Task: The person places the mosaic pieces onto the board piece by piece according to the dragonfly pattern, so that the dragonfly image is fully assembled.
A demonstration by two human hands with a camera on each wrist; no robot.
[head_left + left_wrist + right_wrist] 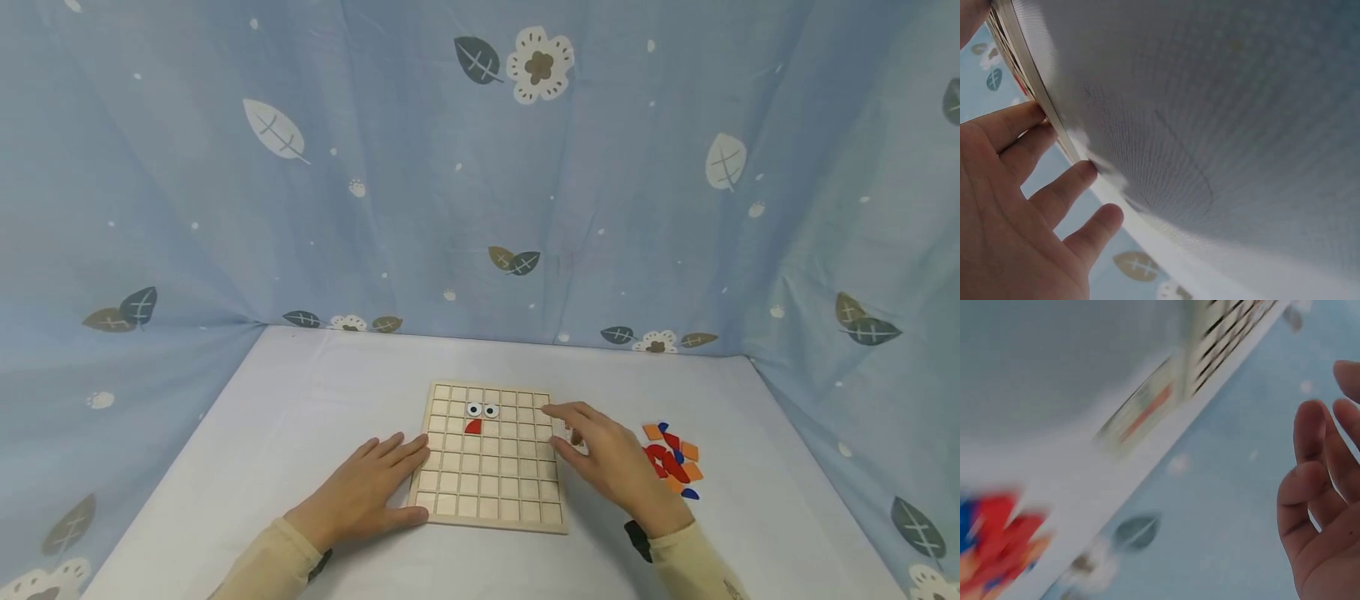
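A wooden grid board (489, 483) lies on the white table, with two round eye pieces (474, 409) side by side and a red curved piece (473, 427) just below them. My left hand (367, 492) touches the board's left edge with spread fingers; the left wrist view shows the fingertips of that hand (1016, 212) along the board's side (1035, 78). At the right edge is my right hand (618, 462), fingers loosely bent, holding nothing visible. The right wrist view shows this hand (1329, 506) and a blurred card (1141, 412) beside the board (1229, 344).
Right of my right hand lies a loose group of red, orange and blue pieces (675, 467), also blurred in the right wrist view as red pieces (1007, 540). A blue patterned curtain (420, 183) hangs behind and along both sides of the table (337, 375).
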